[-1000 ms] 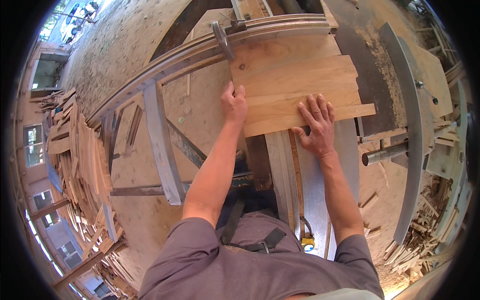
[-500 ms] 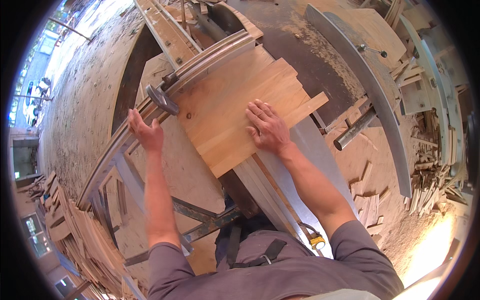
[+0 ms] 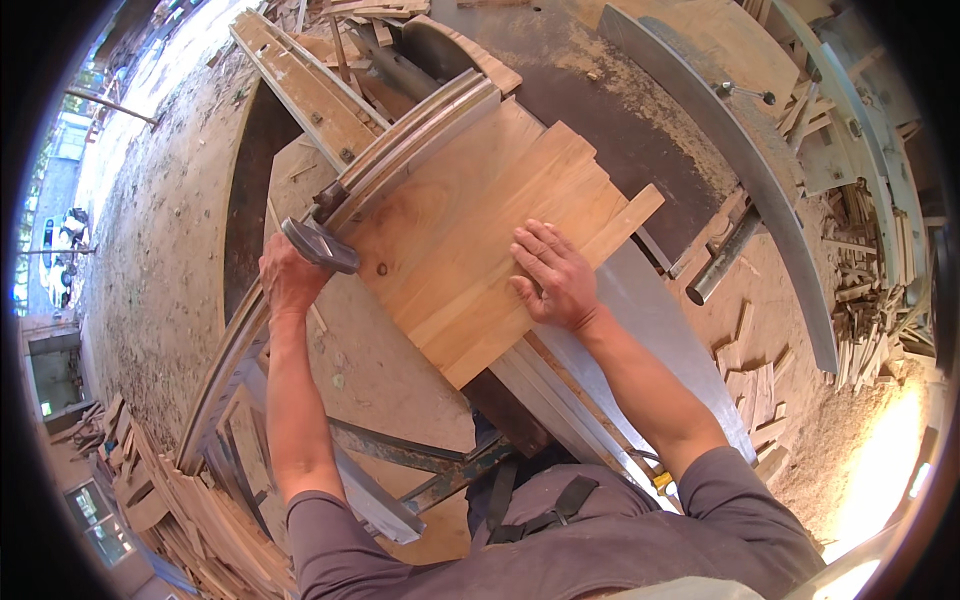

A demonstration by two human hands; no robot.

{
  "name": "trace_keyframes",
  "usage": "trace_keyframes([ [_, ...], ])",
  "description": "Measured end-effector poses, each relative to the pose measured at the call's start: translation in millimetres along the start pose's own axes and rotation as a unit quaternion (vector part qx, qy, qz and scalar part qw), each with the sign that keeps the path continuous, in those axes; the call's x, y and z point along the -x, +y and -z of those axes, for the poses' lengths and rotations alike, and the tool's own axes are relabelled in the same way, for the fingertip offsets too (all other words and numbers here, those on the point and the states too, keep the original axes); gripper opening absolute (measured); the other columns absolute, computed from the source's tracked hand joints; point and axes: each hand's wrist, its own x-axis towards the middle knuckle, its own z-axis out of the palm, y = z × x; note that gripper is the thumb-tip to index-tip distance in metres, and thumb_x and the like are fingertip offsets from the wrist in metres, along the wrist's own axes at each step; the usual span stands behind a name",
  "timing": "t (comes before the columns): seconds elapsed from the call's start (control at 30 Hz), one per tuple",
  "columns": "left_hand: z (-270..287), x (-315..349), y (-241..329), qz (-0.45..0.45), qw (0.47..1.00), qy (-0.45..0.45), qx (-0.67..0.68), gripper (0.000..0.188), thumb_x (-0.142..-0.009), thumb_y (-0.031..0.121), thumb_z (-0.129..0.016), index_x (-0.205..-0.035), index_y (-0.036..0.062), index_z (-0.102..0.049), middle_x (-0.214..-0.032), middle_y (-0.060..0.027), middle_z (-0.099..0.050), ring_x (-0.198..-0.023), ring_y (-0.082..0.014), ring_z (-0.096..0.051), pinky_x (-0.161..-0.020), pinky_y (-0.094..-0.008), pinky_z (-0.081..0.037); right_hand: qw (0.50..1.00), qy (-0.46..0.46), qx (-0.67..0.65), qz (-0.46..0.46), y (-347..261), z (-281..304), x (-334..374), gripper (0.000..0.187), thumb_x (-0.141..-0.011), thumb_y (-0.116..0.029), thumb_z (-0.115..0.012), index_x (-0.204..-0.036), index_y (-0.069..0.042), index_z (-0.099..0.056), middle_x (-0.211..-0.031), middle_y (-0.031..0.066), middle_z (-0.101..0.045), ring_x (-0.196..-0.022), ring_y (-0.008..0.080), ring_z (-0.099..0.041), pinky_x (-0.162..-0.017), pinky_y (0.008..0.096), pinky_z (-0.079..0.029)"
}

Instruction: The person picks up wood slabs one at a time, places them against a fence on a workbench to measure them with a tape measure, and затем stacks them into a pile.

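Observation:
A panel of joined wooden boards (image 3: 470, 230) lies across a metal clamping frame. My right hand (image 3: 553, 275) presses flat on its near right part, fingers spread. My left hand (image 3: 290, 275) is closed around the grey metal handle (image 3: 318, 243) of the clamp at the panel's left edge. A curved metal rail (image 3: 420, 135) runs along the panel's far left side, against the boards. One narrow strip (image 3: 630, 215) sticks out beyond the others on the right.
A long wooden beam (image 3: 300, 85) runs away at the upper left. Grey metal bars (image 3: 720, 150) curve across the right. Offcuts lie heaped at the right (image 3: 870, 280) and lower left (image 3: 190, 510). Sawdust covers the floor (image 3: 160, 200).
My left hand went from the panel's left edge to the grey clamp handle and closed on it. My right hand stayed flat on the boards. My view swung, so the panel now looks tilted.

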Motion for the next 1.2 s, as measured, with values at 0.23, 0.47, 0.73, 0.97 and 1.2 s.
trace_keyframes([
  [0.23, -7, 1, -8, -0.011, 0.999, 0.030, -0.010, 0.046, -0.069, 0.035, -0.087, -0.095, 0.0045, -0.066, -0.096, -0.0131, -0.063, -0.098, -0.0351, -0.063, -0.083, -0.0476, -0.050, 1.000, 0.006, -0.004, 0.011, 2, -3, -7, 0.037, -0.086, -0.023, -0.069, -0.114, 0.001, -0.071, -0.130, 0.0168, -0.067, -0.131, 0.0350, -0.057, -0.115, 0.0472, -0.040],
  [0.47, 0, 3, -1, -0.004, 1.000, 0.016, -0.012, 0.050, -0.068, 0.035, -0.088, -0.101, 0.0045, -0.066, -0.099, -0.0139, -0.063, -0.099, -0.0354, -0.063, -0.083, -0.0481, -0.050, 1.000, 0.012, -0.007, 0.009, -1, 2, -6, 0.036, -0.087, -0.023, -0.068, -0.114, 0.001, -0.071, -0.129, 0.0171, -0.067, -0.131, 0.0355, -0.057, -0.114, 0.0473, -0.041],
  [0.73, -6, 7, -1, 0.013, 0.999, 0.032, -0.002, 0.053, -0.069, 0.038, -0.088, -0.101, 0.0038, -0.063, -0.100, -0.0167, -0.064, -0.099, -0.0381, -0.065, -0.085, -0.0497, -0.051, 0.996, -0.076, 0.031, -0.043, -9, 8, -12, 0.062, -0.090, -0.038, -0.067, -0.138, -0.001, -0.057, -0.151, 0.0161, -0.049, -0.146, 0.0323, -0.039, -0.122, 0.0449, -0.028],
  [0.97, -9, 3, -2, 0.038, 0.999, 0.019, -0.012, 0.052, -0.071, 0.038, -0.086, -0.102, 0.0036, -0.063, -0.101, -0.0181, -0.065, -0.101, -0.0400, -0.064, -0.087, -0.0521, -0.052, 0.996, -0.065, 0.024, -0.050, -5, 3, -11, 0.065, -0.089, -0.040, -0.068, -0.140, -0.001, -0.056, -0.154, 0.0161, -0.047, -0.147, 0.0315, -0.037, -0.123, 0.0437, -0.027],
  [1.2, -3, 5, 0, 0.014, 0.999, 0.029, -0.015, 0.057, -0.067, 0.036, -0.089, -0.105, 0.0035, -0.063, -0.105, -0.0166, -0.065, -0.103, -0.0382, -0.064, -0.088, -0.0499, -0.052, 0.998, -0.050, 0.022, -0.040, -5, 4, -7, 0.065, -0.089, -0.041, -0.069, -0.138, 0.001, -0.058, -0.151, 0.0172, -0.050, -0.146, 0.0318, -0.040, -0.123, 0.0432, -0.028],
])
